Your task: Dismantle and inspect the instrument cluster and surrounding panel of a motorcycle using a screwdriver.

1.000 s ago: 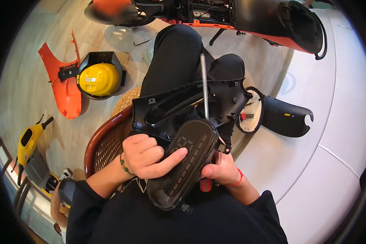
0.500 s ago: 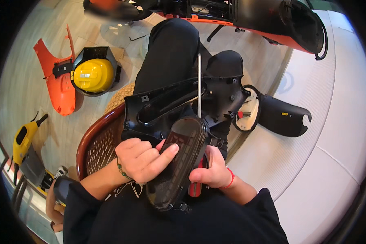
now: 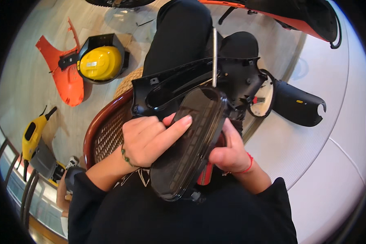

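Note:
A long, rounded, glossy dark panel [image 3: 183, 150], maybe a lamp or display unit, is tilted over my lap between my hands. My left hand [image 3: 148, 140] grips its left side, index finger stretched over the glossy face and the other fingers curled. Behind the panel's right edge, my right hand [image 3: 232, 152] is closed around a screwdriver [image 3: 214, 57] with a red handle; the panel hides part of it. The metal shaft points away from me past the panel's far end. A large black plastic shell [image 3: 242, 77] lies across my thighs, beyond the panel.
A curved white bench [image 3: 313, 150] on the right bears a black cover [image 3: 297, 99] beside a pale oval piece. Left on the floor lie an orange panel [image 3: 71, 83] and a yellow dome [image 3: 101, 63] in a black frame. A wicker chair [image 3: 110, 130] stands close by my left arm.
The whole view has shifted, so the surroundings sit higher and slightly further right. The panel leans a little more to the right. Both hands keep their grips.

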Demonstrator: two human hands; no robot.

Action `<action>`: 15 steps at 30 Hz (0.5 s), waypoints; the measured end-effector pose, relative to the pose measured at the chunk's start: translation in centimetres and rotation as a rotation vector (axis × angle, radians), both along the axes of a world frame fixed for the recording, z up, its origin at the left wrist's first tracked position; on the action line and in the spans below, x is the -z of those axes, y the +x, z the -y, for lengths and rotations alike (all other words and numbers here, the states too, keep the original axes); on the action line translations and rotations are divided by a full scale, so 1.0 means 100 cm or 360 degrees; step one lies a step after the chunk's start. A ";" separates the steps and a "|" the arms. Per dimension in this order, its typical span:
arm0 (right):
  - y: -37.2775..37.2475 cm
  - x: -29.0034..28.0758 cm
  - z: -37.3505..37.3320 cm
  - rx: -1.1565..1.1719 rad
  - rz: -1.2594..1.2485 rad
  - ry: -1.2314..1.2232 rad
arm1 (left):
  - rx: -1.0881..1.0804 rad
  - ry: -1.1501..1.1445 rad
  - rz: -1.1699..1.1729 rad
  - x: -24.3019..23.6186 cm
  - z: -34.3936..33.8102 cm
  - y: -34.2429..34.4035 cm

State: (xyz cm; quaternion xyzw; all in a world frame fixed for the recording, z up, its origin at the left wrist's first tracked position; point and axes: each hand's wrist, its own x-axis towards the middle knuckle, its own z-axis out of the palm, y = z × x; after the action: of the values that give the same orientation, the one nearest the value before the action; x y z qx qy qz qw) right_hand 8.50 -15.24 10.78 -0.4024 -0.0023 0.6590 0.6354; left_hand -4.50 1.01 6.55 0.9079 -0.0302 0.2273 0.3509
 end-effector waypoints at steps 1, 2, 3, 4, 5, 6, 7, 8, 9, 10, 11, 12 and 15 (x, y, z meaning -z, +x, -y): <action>0.001 0.002 0.001 0.0038 -0.0033 -0.0010 | -0.0026 -0.0035 0.0019 0.003 0.001 0.001; -0.001 0.001 -0.002 0.0039 -0.0052 -0.0002 | -0.0051 -0.0071 0.0042 0.004 0.001 0.000; -0.002 -0.003 -0.008 0.0041 -0.0071 0.0026 | -0.0039 -0.0055 0.0022 0.003 0.001 -0.004; -0.002 -0.005 -0.009 0.0051 -0.0074 0.0046 | -0.0030 -0.0056 0.0023 0.004 0.001 -0.005; -0.001 -0.003 -0.006 0.0025 -0.0090 0.0058 | -0.0048 -0.0021 0.0029 0.006 0.001 -0.006; -0.001 -0.003 -0.006 0.0034 -0.0087 0.0056 | -0.0066 0.0014 0.0035 0.008 0.000 -0.006; -0.002 -0.004 -0.005 0.0024 -0.0100 0.0018 | -0.0098 0.0013 0.0036 0.008 0.000 -0.007; -0.002 -0.005 -0.004 0.0014 -0.0112 -0.0021 | -0.0094 0.0008 0.0030 0.007 0.000 -0.007; -0.003 -0.004 -0.001 0.0018 -0.0119 -0.0025 | -0.0103 -0.0019 -0.0006 0.005 0.000 -0.006; -0.003 -0.004 0.001 0.0025 -0.0093 -0.0042 | -0.0114 -0.0045 -0.0040 0.003 0.000 -0.006; -0.003 -0.003 0.003 0.0031 -0.0068 -0.0058 | -0.0129 -0.0047 -0.0035 0.004 0.001 -0.005; -0.003 -0.003 0.003 0.0032 -0.0072 -0.0061 | -0.0128 -0.0050 -0.0040 0.004 0.001 -0.005; 0.001 -0.006 0.001 -0.0031 -0.0085 -0.0076 | -0.0162 -0.0098 -0.0011 0.006 0.003 -0.003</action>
State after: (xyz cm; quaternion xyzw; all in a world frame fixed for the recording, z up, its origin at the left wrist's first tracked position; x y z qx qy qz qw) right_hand 8.62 -15.34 11.37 -0.3996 0.0265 0.6756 0.6190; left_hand -4.77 0.72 5.94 0.8978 0.0241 0.2425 0.3667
